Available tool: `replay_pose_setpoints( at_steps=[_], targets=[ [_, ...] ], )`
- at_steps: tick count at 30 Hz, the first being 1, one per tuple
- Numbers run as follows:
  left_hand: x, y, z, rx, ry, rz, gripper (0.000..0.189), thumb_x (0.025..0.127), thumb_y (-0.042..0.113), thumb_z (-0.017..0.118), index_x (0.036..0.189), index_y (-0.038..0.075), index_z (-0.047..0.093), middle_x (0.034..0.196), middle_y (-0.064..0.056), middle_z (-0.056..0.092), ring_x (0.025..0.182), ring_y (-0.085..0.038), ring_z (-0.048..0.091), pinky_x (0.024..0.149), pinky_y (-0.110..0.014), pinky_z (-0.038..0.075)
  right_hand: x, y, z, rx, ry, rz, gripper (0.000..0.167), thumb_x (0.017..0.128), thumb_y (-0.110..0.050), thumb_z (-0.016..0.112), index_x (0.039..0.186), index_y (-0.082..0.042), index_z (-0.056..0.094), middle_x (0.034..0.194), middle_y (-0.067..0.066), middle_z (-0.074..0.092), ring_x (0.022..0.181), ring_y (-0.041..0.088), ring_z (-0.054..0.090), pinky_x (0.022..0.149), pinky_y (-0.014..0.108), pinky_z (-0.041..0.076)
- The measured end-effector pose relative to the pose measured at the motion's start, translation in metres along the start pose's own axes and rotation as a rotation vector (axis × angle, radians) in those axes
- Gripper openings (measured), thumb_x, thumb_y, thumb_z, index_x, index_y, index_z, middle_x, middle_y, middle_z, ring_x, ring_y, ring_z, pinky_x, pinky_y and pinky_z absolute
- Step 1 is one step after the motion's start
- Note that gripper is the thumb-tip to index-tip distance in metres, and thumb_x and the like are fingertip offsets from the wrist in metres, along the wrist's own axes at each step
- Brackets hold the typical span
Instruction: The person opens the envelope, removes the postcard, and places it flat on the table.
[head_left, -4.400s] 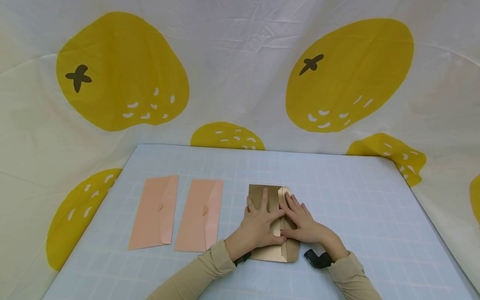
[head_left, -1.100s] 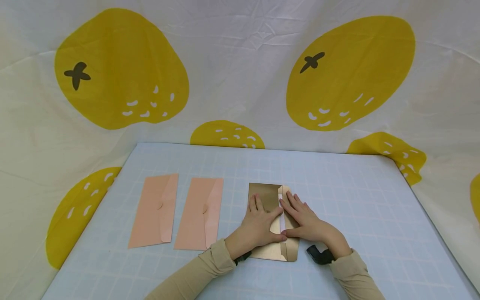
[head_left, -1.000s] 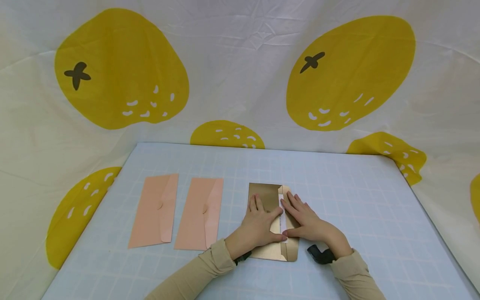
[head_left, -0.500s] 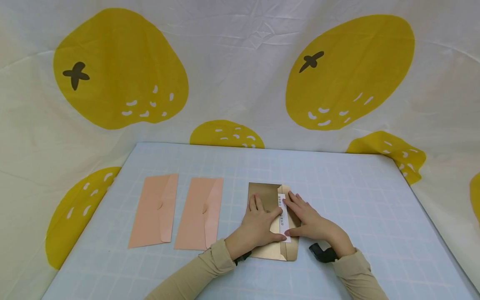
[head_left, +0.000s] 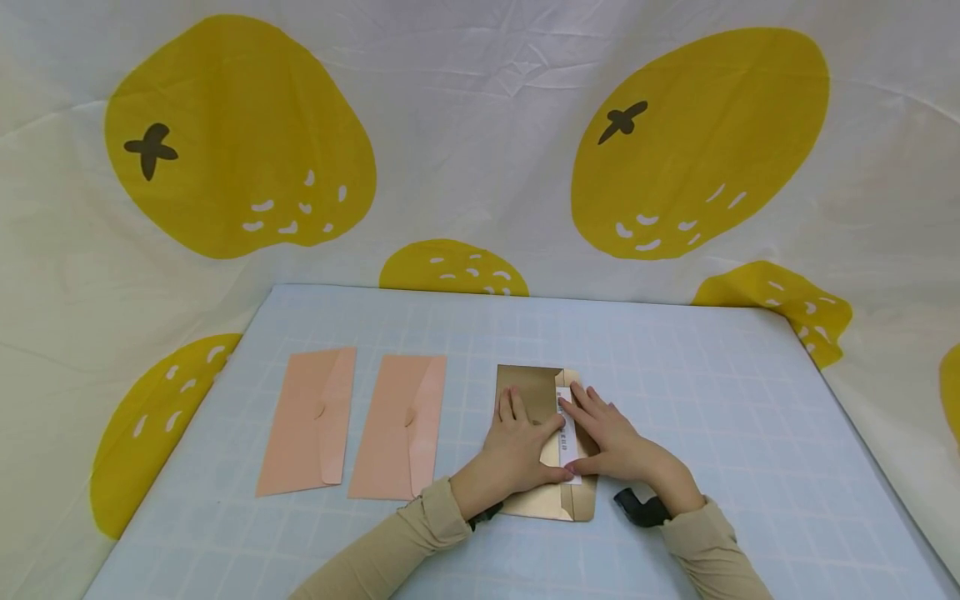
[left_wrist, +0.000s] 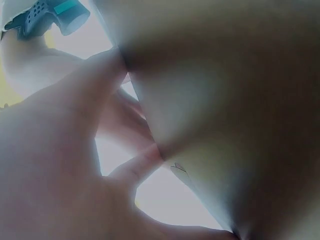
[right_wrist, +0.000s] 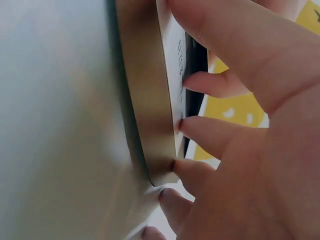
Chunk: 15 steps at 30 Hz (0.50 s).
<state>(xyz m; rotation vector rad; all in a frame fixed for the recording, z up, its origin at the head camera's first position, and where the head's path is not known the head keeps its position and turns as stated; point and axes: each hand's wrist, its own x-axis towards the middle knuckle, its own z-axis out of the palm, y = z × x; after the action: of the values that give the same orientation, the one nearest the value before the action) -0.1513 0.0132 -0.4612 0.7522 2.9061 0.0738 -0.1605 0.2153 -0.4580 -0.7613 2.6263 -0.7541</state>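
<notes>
A gold envelope [head_left: 531, 385] lies on the table in the head view, its flap [head_left: 585, 500] opened to the right. A white paper strip [head_left: 567, 446] with small printed characters shows along the opening, lying over the flap's fold. My left hand [head_left: 508, 454] rests on the envelope's body, thumb and index finger spread beside the strip. My right hand [head_left: 618, 442] lies over the flap, with straight fingers touching the strip's right side. In the right wrist view the fingertips press on the strip [right_wrist: 175, 55] and the flap [right_wrist: 147, 90]. The left wrist view is dark and blurred over the envelope [left_wrist: 210, 100].
Two pink envelopes, one [head_left: 307, 425] farther left and one [head_left: 397, 429] nearer, lie to the left of the gold one. The table [head_left: 720, 375] has a pale blue grid cover. Behind it hangs a white cloth [head_left: 472, 125] with yellow fruit prints.
The white strip has come into view at the envelope's opening and shifted right, baring its print. My right hand moved right, then slightly back left. My left fingers drew closer together.
</notes>
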Motion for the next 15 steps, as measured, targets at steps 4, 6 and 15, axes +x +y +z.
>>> replay_pose_setpoints(
  at_steps=[4, 6, 15],
  targets=[
    [0.0, 0.0004, -0.0008, -0.004, -0.01, -0.005, 0.083, 0.078, 0.08, 0.057, 0.148, 0.039, 0.041, 0.149, -0.04, 0.028, 0.139, -0.057, 0.024, 0.11, -0.056, 0.032, -0.0006, -0.0016, -0.001, -0.026, -0.001, 0.007, 0.095, 0.083, -0.04, 0.078, 0.154, 0.001, 0.029, 0.161, 0.029, 0.009, 0.145, 0.053, 0.005, 0.107, 0.074, 0.012],
    [-0.0001, 0.0004, -0.0012, -0.012, -0.017, -0.007, 0.084, 0.078, 0.08, 0.057, 0.149, 0.039, 0.04, 0.149, -0.04, 0.027, 0.14, -0.057, 0.023, 0.111, -0.056, 0.031, -0.0013, -0.0024, -0.0022, -0.032, -0.001, 0.006, 0.095, 0.083, -0.039, 0.078, 0.154, 0.002, 0.029, 0.16, 0.03, 0.01, 0.145, 0.054, 0.006, 0.107, 0.074, 0.012],
    [-0.0009, 0.0004, -0.003, -0.04, -0.024, -0.004, 0.082, 0.079, 0.077, 0.06, 0.148, 0.037, 0.042, 0.15, -0.04, 0.026, 0.14, -0.057, 0.022, 0.111, -0.057, 0.03, -0.0042, -0.0027, -0.0077, -0.033, -0.032, 0.012, 0.093, 0.084, -0.037, 0.078, 0.153, 0.003, 0.03, 0.16, 0.03, 0.01, 0.144, 0.054, 0.006, 0.107, 0.074, 0.013]
  ],
)
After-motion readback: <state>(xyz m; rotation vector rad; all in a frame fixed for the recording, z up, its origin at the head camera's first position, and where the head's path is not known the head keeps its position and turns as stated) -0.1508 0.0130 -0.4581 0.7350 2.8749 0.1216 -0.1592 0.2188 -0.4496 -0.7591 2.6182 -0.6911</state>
